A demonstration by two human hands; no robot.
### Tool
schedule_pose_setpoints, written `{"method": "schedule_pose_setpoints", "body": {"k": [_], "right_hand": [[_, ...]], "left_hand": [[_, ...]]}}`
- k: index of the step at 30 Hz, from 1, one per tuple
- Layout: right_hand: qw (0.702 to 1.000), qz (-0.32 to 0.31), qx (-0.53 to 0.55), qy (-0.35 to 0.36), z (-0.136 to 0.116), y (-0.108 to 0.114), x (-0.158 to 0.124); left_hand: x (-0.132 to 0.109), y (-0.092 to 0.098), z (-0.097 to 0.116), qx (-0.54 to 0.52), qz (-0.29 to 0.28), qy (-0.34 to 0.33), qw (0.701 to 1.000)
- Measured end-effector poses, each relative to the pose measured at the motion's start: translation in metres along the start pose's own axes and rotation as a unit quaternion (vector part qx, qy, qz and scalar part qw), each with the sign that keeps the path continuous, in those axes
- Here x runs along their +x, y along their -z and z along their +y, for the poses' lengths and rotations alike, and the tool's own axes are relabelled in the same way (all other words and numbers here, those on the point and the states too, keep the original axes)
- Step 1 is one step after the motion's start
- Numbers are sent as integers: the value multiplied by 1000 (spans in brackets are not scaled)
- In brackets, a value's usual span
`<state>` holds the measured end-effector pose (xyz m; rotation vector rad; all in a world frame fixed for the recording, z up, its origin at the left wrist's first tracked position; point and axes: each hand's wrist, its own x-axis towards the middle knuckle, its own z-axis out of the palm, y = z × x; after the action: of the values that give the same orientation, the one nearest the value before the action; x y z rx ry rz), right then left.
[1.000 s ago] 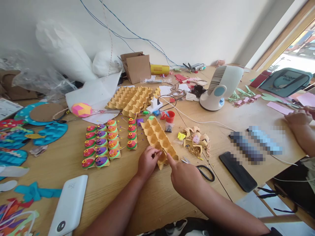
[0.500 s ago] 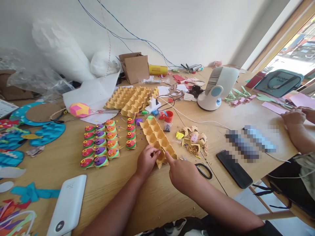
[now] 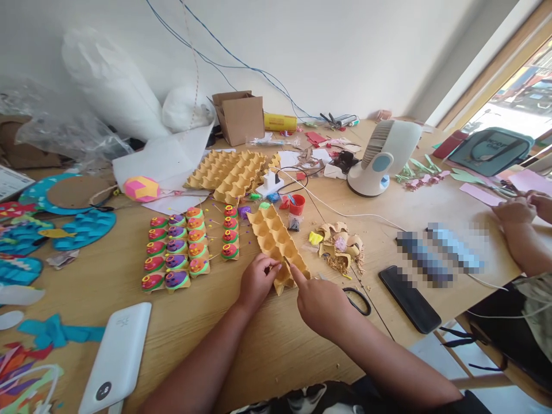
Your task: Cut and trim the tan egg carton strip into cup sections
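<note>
A yellow-brown egg carton strip (image 3: 276, 233) lies slantwise on the table in front of me. My left hand (image 3: 259, 279) is closed at its near left edge, thumb and forefinger pinched on the cardboard. Over the near right edge is my right hand (image 3: 323, 305), index finger stretched toward the carton and the other fingers curled under. A small dark tip shows by that fingertip; the rest of what it holds is hidden. The black loop of a scissors handle (image 3: 359, 301) shows beside the right wrist. Torn carton pieces and crumbs (image 3: 340, 247) lie to the right.
Painted carton cups with faces (image 3: 176, 247) stand in rows at left. More egg trays (image 3: 235, 172), a red cup (image 3: 296, 204) and a white fan (image 3: 383, 158) sit farther back. A phone (image 3: 409, 299) lies right, a power bank (image 3: 116, 356) left. Another person's hands (image 3: 517, 210) rest at far right.
The view has shifted slightly, so the background sits a little farther right. Both hands keep nearly the same place and grip on the carton.
</note>
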<state>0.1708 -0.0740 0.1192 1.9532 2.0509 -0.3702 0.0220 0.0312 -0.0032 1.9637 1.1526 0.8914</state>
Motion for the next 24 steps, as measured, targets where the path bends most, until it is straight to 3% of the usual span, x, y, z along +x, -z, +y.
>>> {"method": "schedule_pose_setpoints", "body": {"k": [16, 24], "right_hand": [[999, -35, -2, -18, 0, 13, -15], [1000, -2, 10, -1, 3, 15, -10]], "left_hand": [[0, -1, -1, 1, 2, -4, 1000], [0, 0, 0, -8, -3, 12, 1000]]}}
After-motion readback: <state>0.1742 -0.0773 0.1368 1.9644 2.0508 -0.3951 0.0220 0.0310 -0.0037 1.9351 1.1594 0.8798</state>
